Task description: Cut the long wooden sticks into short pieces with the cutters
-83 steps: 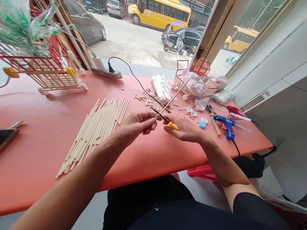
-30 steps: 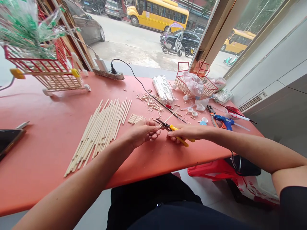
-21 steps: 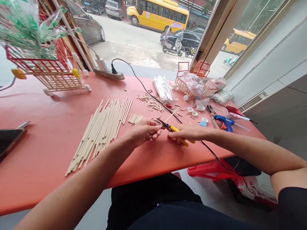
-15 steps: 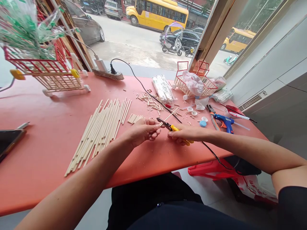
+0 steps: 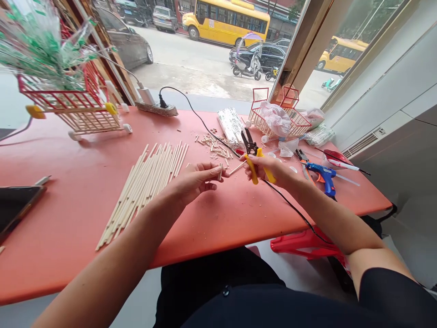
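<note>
Now pinches at least one short wooden piece (image 5: 220, 172) with the left hand (image 5: 201, 178). Grips yellow-handled pliers (image 5: 251, 149) in the right hand (image 5: 269, 169), with handles spread and black head upward. Cannot tell whether also touching the thin stick (image 5: 237, 167) between both hands. Has long sticks (image 5: 143, 191) lying on the desk (image 5: 211, 228), left of both hands.

sticks (image 5: 146, 180): matt wood | plier handles (image 5: 252, 172): smooth plastic | tabletop (image 5: 205, 223): smooth, faint sheen

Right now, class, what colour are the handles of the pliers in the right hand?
The pliers' handles are yellow, showing best in the head view.
</note>
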A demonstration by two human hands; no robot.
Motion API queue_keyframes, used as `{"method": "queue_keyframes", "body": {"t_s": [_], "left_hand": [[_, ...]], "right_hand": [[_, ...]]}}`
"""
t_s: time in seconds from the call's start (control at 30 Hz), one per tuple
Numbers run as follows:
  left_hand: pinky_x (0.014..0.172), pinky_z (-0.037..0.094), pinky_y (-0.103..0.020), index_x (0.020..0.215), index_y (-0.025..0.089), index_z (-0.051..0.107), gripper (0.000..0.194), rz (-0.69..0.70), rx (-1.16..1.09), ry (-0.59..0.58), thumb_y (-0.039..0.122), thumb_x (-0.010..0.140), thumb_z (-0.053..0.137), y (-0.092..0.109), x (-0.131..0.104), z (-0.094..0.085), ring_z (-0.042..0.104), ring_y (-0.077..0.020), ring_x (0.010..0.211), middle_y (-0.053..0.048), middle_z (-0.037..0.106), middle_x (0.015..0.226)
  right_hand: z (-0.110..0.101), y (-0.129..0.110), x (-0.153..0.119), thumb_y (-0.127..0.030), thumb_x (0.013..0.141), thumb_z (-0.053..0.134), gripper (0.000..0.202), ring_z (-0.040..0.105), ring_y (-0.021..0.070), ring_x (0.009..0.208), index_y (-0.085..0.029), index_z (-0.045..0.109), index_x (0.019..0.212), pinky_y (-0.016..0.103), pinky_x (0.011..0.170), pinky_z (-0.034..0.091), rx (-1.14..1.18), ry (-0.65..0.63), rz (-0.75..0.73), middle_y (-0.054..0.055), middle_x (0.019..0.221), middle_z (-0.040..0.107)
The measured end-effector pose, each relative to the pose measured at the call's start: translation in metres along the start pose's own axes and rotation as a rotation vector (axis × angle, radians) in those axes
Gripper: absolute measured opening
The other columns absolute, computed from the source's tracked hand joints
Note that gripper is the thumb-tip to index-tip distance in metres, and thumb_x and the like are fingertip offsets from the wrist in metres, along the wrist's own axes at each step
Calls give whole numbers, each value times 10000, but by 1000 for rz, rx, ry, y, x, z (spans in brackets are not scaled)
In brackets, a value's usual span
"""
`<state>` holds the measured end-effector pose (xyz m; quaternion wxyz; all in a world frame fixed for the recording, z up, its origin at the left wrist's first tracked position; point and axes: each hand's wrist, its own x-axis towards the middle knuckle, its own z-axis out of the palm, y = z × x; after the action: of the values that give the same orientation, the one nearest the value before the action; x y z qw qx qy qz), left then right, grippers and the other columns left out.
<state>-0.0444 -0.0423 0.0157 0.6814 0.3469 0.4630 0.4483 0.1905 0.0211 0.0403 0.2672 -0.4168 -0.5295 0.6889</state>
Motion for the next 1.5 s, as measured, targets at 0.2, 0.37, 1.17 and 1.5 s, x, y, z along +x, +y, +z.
{"method": "queue_keyframes", "body": {"t_s": [0.2, 0.37, 1.17, 1.5], "left_hand": [[594, 389, -267, 751, 147, 753, 317, 175, 316, 139, 398, 630, 905, 12, -4, -10, 484, -125, 607, -7, 610, 648], [607, 356, -289, 636, 184, 697, 169, 247, 877, 381, 297, 758, 722, 31, -12, -20, 492, -158, 618, 4, 578, 590], [742, 478, -306, 751, 214, 731, 99, 402, 893, 517, 303, 796, 722, 14, 5, -19, 656, -215, 777, -28, 752, 770], [684, 416, -310, 578, 208, 655, 170, 412, 1088, 201, 211, 734, 722, 17, 38, 35, 579, -182, 648, -3, 634, 601]], "right_hand": [[-1, 13, 19, -434, 812, 832, 423, 569, 119, 704, -161, 661, 1087, 260, 686, 526, 127, 12, -105, -23, 830, 581], [-7, 24, 16, -456, 778, 873, 487, 558, 118, 704, -160, 664, 1104, 261, 673, 507, 118, 12, -97, -26, 828, 582], [-5, 15, 7, -444, 762, 864, 418, 563, 133, 734, -211, 611, 1000, 288, 727, 516, 137, 133, -275, -18, 837, 592], [-3, 12, 3, -404, 817, 810, 353, 572, 125, 723, -192, 614, 1020, 274, 721, 496, 123, 123, -319, -23, 822, 590]]}}
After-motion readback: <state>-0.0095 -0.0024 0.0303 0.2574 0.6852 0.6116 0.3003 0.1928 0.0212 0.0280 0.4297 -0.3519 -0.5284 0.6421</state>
